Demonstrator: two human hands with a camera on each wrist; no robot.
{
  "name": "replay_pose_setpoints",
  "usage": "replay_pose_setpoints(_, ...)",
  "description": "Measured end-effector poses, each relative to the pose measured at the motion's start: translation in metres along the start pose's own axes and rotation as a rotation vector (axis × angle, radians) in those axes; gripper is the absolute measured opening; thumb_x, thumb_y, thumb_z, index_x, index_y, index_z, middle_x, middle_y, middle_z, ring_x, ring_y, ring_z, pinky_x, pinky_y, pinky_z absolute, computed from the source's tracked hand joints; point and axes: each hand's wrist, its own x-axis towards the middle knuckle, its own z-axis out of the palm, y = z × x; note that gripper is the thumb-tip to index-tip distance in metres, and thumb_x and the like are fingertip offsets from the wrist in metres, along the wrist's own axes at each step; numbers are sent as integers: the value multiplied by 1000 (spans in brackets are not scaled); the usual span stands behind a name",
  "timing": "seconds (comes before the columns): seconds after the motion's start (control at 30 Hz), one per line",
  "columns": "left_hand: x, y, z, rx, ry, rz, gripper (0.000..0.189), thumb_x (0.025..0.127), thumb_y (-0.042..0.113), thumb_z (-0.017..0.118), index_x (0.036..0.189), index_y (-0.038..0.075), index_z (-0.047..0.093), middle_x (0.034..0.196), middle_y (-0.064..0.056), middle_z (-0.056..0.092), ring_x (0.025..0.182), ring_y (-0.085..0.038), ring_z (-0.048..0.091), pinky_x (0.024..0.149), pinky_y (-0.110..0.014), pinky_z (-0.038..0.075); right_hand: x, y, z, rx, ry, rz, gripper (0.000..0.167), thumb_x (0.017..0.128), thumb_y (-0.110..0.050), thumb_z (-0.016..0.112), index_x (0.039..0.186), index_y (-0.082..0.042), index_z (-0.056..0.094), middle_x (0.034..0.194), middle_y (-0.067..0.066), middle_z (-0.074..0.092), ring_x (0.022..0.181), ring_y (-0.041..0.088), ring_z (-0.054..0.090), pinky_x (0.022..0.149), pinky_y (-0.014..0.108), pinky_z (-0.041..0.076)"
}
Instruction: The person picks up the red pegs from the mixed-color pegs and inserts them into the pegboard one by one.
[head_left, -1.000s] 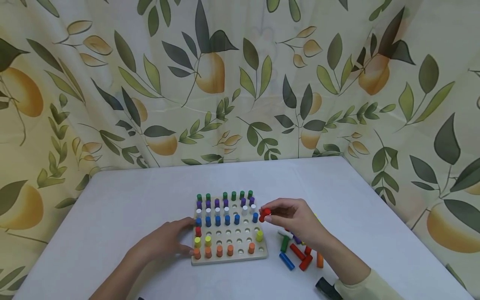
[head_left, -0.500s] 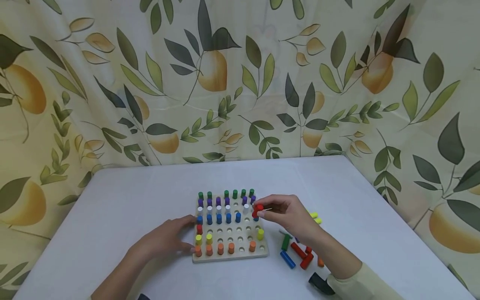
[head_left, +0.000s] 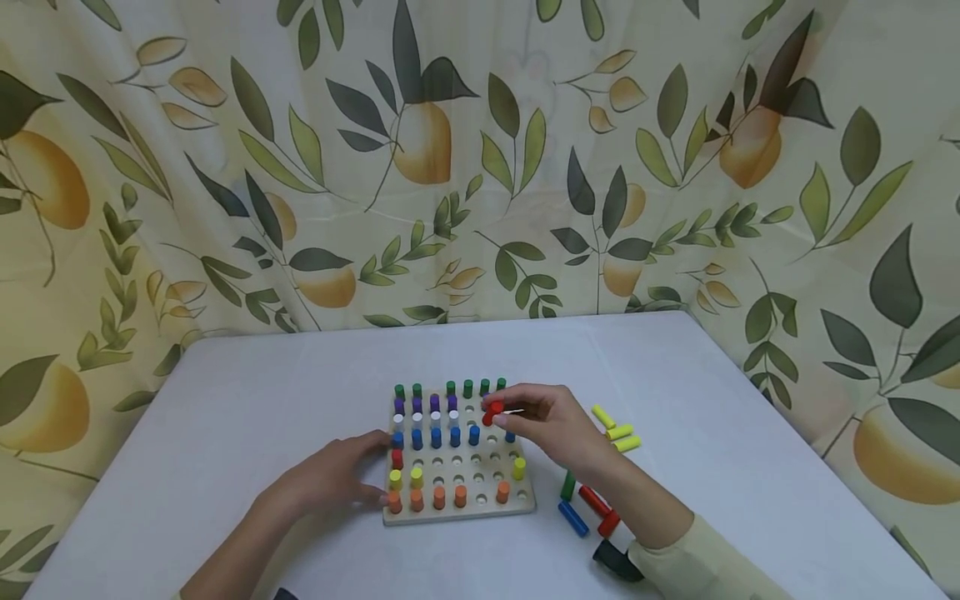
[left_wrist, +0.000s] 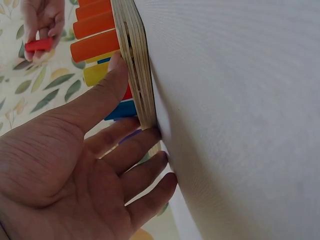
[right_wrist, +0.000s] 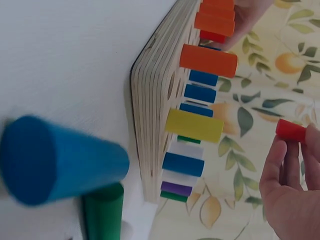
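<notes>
A wooden pegboard with rows of coloured pegs lies on the white table. My left hand rests along its left edge. In the left wrist view, the thumb touches the board's side near the orange and yellow pegs, and the fingers lie fairly straight against the edge. Above the right part of the board, my right hand pinches a red peg between thumb and fingers. That red peg is raised clear of the board in the right wrist view. A single red peg stands in its row's left hole.
Loose yellow pegs lie right of the board. Nearer me are a blue peg, red pegs and a green peg, partly behind my right forearm. A black object sits by the right sleeve. A patterned curtain hangs behind the table.
My right hand has moved left with the red peg, from beside the board's right edge to over its right-hand columns. The left hand has stayed at the left edge.
</notes>
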Motion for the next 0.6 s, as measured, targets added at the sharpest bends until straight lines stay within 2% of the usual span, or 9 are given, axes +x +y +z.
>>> replay_pose_setpoints(0.27,1,-1,1,8,2,3,76,75,25,95,141,14,61,147,-12,57,140,-40,46,109,-64,40,5,-5,7,32,-17,6,30,99,-11,72,128,-4,71,120,9,70,106,31,67,92,31,57)
replay_pose_setpoints(0.6,2,-2,2,17,1,-10,76,75,26,95,142,16,61,147,-11,57,140,-40,46,107,-66,40,10,-5,14,30,-26,-15,27,98,-11,73,125,-7,73,118,8,71,102,28,68,88,31,58)
